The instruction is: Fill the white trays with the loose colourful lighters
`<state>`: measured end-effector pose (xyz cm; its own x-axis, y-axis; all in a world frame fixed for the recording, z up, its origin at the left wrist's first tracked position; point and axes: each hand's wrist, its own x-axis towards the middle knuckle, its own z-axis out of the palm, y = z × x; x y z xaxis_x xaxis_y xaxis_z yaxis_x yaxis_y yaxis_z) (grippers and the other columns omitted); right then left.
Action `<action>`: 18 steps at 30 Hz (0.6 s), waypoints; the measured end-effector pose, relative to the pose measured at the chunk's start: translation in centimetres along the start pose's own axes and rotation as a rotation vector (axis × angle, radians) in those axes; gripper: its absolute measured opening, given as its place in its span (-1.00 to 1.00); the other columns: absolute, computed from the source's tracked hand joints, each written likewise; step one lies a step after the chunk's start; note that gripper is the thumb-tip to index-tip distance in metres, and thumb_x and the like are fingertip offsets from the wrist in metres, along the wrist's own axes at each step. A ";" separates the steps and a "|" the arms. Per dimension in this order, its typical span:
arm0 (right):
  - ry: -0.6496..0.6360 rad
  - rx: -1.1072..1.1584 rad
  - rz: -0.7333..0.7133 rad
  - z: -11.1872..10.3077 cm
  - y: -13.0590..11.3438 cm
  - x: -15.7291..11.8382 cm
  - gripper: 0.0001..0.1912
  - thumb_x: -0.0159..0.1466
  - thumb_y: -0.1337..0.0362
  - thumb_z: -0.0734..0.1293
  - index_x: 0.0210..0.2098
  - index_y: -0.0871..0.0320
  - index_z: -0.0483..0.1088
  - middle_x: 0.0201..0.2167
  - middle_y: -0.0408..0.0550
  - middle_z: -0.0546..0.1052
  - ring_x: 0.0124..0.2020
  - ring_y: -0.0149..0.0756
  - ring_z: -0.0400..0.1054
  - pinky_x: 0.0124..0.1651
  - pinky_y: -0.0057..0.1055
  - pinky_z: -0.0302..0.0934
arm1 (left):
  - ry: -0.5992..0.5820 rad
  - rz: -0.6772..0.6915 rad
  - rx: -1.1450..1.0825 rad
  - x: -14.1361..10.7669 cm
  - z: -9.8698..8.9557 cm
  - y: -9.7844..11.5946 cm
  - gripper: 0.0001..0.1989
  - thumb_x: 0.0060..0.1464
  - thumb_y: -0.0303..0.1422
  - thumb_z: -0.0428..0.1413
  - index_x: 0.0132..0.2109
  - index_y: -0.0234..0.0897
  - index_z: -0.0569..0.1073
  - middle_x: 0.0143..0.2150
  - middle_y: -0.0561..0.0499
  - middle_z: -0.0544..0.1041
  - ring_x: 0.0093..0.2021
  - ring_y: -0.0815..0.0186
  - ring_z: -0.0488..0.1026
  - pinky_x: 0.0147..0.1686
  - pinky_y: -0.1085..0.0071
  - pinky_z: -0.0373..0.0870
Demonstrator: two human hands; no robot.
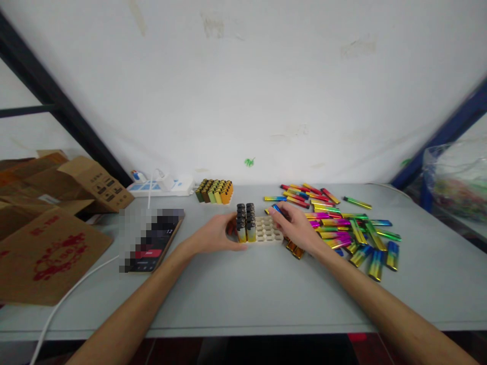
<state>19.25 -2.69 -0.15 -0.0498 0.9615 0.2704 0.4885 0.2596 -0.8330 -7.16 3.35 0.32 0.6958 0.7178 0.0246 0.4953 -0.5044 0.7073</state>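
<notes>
A pale tray with rows of holes [269, 235] lies on the grey table. Two rows of upright black-topped lighters [246, 223] fill its left end. My left hand [216, 233] curves around that end, thumb and fingers apart, touching the tray and the outer lighters. Over the tray's right end, my right hand [294, 226] pinches a blue lighter [276, 208] between thumb and fingers. Many shiny coloured lighters [335, 222] lie loose to the right. Some orange-brown lighters [294, 249] rest just below my right hand, partly hidden by it.
Another block of upright lighters [215, 191] stands near the wall. A phone [154, 241], a power strip [182, 186] and a white cable [81, 282] are on the left, beside cardboard boxes [57, 238]. At the far right is a clear plastic bag [456, 182].
</notes>
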 end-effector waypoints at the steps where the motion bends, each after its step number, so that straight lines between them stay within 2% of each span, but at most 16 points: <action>1: -0.017 0.006 -0.018 -0.1 0.0 0.0 -0.55 0.49 -0.15 0.23 -0.32 0.06 0.34 -0.44 -0.18 0.41 -0.38 -0.26 0.29 -0.31 -0.35 0.12 | -0.009 0.002 -0.018 0.0 0.0 0.0 -0.40 -0.07 -0.07 0.44 0.04 -0.30 0.54 -0.11 -0.06 0.66 -0.23 0.19 0.54 -0.26 0.32 0.49; 4: -0.027 -0.008 -0.053 -0.3 -0.3 -0.1 -0.52 0.50 -0.14 0.21 -0.37 0.07 0.32 -0.45 -0.17 0.39 -0.38 -0.26 0.27 -0.31 -0.34 0.11 | -0.022 0.001 -0.033 -0.1 -0.1 0.1 -0.36 -0.09 -0.10 0.45 0.08 -0.31 0.53 -0.06 -0.08 0.66 -0.16 0.14 0.57 -0.19 0.28 0.52; 7: 0.011 -0.044 -0.066 -0.4 -0.8 -0.1 -0.50 0.47 -0.14 0.22 -0.44 0.08 0.29 -0.50 -0.18 0.33 -0.41 -0.28 0.21 -0.33 -0.33 0.06 | -0.018 0.003 -0.008 -0.1 -0.1 0.1 -0.35 -0.09 -0.09 0.46 0.09 -0.32 0.53 -0.06 -0.08 0.67 -0.16 0.13 0.57 -0.20 0.29 0.51; 12: 0.112 -0.112 -0.090 -0.5 -1.3 -0.3 -0.63 0.33 0.03 0.28 -0.51 0.08 0.22 -0.56 -0.21 0.24 -0.47 -0.34 0.12 -0.39 -0.36 -0.04 | -0.014 0.016 0.002 -0.1 -0.1 0.1 -0.37 -0.08 -0.10 0.45 0.09 -0.30 0.54 -0.08 -0.05 0.66 -0.15 0.13 0.58 -0.21 0.32 0.50; 18: 0.146 -0.137 -0.121 -0.4 -1.1 -0.5 -0.75 0.24 0.16 0.28 -0.51 0.10 0.25 -0.57 -0.21 0.25 -0.48 -0.36 0.13 -0.40 -0.39 -0.04 | -0.006 0.010 -0.008 -0.2 0.0 0.1 -0.37 -0.08 -0.08 0.46 0.08 -0.30 0.54 -0.08 -0.05 0.66 -0.16 0.13 0.58 -0.22 0.33 0.49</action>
<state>19.06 -3.44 0.81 0.0069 0.8981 0.4397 0.6008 0.3478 -0.7198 -7.27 3.23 0.39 0.7040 0.7097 0.0277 0.4839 -0.5079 0.7127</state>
